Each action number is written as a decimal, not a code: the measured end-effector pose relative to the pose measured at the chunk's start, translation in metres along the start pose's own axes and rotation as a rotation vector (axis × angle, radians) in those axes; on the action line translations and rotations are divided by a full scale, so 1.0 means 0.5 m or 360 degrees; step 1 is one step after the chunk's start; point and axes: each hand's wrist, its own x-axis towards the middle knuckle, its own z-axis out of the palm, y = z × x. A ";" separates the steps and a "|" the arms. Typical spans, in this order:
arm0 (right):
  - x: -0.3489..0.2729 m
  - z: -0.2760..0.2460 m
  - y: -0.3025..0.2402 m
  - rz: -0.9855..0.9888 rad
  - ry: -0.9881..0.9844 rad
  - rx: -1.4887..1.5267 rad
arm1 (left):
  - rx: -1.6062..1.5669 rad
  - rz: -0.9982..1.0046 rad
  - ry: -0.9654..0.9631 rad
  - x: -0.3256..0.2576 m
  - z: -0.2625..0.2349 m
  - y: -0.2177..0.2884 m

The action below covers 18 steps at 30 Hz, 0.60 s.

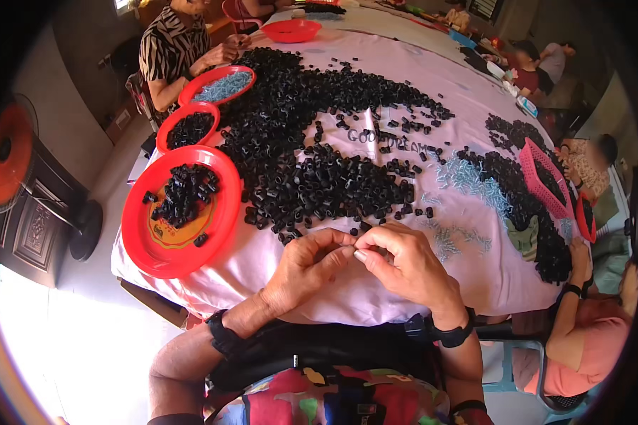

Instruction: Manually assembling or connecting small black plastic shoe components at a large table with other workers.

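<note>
The left hand (303, 270) and right hand (409, 268) meet fingertip to fingertip above the pink cloth (468, 289), thumbs and forefingers curled toward a pinch; whether a small part sits between them cannot be told. This pose probably steadies fine work from both sides. The black tubes (312, 188) lie heaped just beyond the fingers, likely for short reach. More tubes sit in the large red plate (137, 230), whose rim presumably contains them; pale blue pins (468, 180) lie apart, rightward.
</note>
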 end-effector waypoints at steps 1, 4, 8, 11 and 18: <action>-0.001 0.000 0.000 0.0020 -0.0005 0.0001 | 0.0033 0.0003 -0.0006 -0.001 0.000 0.002; 0.000 -0.001 -0.004 0.0028 -0.0006 -0.0026 | 0.0142 0.0037 0.0001 -0.004 -0.004 0.001; -0.003 -0.006 0.001 0.0030 0.0022 0.0017 | 0.0487 0.0042 -0.0039 -0.003 -0.005 0.010; -0.002 -0.010 -0.007 0.0060 0.0003 0.0036 | 0.0311 -0.0022 -0.0073 -0.006 -0.003 0.012; 0.001 0.000 -0.005 0.0072 -0.0019 0.0074 | 0.0150 0.0265 0.0100 -0.001 0.006 0.003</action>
